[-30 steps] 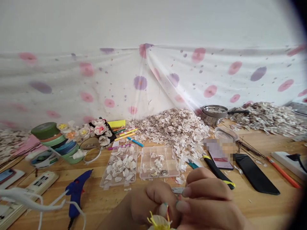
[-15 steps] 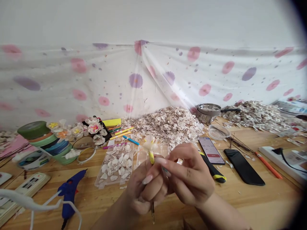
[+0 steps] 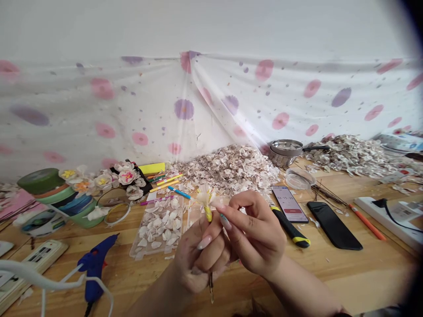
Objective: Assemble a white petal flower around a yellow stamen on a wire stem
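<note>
The left hand (image 3: 204, 252) grips a pale flower (image 3: 205, 196); the right hand (image 3: 259, 233) pinches beside it, contents unclear.

Phone (image 3: 291, 208) lying on the wooden counter (image 3: 330, 268), digits 03:15:20 across its lit screen, other marks there too small to read

One left hand (image 3: 203, 259), one right hand (image 3: 261, 233); one handheld flower (image 3: 205, 198); one blue glue gun (image 3: 96, 266); two power strips (image 3: 49, 254); one lit smartphone (image 3: 288, 203); two large petal heaps (image 3: 233, 171).
</note>
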The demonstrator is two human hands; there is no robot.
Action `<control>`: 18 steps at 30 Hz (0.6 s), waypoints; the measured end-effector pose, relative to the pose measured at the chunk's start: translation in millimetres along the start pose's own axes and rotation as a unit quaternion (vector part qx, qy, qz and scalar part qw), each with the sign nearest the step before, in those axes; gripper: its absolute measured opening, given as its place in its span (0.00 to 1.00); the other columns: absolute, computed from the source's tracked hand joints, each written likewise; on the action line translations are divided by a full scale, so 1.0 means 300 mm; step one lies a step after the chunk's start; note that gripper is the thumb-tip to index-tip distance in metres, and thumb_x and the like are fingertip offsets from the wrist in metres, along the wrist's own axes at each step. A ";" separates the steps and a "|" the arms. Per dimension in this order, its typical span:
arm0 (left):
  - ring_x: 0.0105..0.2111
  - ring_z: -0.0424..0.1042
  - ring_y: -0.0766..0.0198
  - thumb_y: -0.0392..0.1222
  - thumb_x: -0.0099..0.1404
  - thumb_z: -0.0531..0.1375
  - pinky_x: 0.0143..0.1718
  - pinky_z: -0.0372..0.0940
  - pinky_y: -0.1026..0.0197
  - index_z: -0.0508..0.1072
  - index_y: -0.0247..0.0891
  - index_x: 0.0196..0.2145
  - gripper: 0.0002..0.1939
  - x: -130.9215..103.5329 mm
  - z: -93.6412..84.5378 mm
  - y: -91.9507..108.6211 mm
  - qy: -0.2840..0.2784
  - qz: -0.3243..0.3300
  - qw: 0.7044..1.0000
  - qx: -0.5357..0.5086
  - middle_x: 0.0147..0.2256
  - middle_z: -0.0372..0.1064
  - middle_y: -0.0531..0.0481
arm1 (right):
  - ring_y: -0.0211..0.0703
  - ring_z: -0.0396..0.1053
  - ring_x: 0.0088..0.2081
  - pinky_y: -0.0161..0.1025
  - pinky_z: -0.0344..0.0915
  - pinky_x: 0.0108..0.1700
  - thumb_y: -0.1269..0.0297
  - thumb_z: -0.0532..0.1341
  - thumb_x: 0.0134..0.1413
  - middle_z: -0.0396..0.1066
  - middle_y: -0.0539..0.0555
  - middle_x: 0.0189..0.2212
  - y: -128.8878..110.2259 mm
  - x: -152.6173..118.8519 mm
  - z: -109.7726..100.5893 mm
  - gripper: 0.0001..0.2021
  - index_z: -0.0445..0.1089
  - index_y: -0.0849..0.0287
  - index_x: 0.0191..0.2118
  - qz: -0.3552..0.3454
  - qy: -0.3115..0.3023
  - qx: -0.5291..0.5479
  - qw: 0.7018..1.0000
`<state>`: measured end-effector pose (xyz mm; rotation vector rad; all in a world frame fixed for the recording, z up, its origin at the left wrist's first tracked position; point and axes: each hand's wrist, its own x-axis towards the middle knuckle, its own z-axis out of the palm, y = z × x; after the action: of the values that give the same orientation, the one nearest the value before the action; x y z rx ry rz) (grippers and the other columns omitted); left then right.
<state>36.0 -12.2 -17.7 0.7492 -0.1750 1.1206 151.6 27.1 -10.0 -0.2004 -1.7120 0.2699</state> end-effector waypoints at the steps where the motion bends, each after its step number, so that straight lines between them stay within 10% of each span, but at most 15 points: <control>1: 0.07 0.35 0.76 0.41 0.71 0.56 0.15 0.31 0.64 0.47 0.39 0.20 0.26 -0.001 -0.001 0.000 0.000 -0.001 1.000 0.003 0.07 0.39 0.65 | 0.39 0.66 0.35 0.35 0.70 0.32 0.82 0.57 0.55 0.65 0.54 0.36 -0.001 0.000 0.000 0.24 0.73 0.58 0.54 0.002 -0.001 0.004 1.000; 18: 0.08 0.36 0.76 0.46 0.74 0.54 0.13 0.36 0.68 0.48 0.38 0.20 0.26 -0.019 0.014 -0.010 0.025 0.007 0.998 0.051 0.08 0.41 0.64 | 0.39 0.65 0.33 0.37 0.68 0.31 0.81 0.55 0.54 0.64 0.54 0.33 -0.002 0.004 -0.001 0.22 0.73 0.62 0.52 -0.051 0.013 -0.015 0.999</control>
<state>37.0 -19.6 -18.8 0.8096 -0.0808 1.1674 151.9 26.8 -8.6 -0.1366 -1.6957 0.1663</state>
